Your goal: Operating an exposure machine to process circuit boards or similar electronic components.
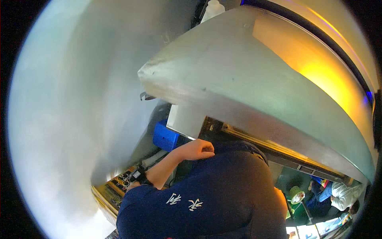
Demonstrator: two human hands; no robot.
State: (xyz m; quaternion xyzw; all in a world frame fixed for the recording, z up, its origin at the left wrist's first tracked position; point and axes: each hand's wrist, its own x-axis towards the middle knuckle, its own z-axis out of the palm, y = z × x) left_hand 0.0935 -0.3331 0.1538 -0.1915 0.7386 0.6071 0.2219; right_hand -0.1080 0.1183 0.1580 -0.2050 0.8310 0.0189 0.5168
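Observation:
My left hand (197,149) is in front of my dark navy shirt (223,199), close to the waist. Its fingers are curled inward, and nothing shows between them. The bare left forearm bends up from the sleeve, with a black device (138,175) beside the elbow. Nearest to this hand stand a blue box (165,135) and a white panel (185,119). My right hand is not seen; only a strip of orange-lit skin (281,199) shows at the shirt's right side.
A large pale metal sheet (223,63) overhangs the work area, glowing yellow at right. Below it runs a dark frame with a yellow strip (278,145). A white bottle (213,10) stands far off. At lower right is a person in white (345,196), near a green tub (296,194).

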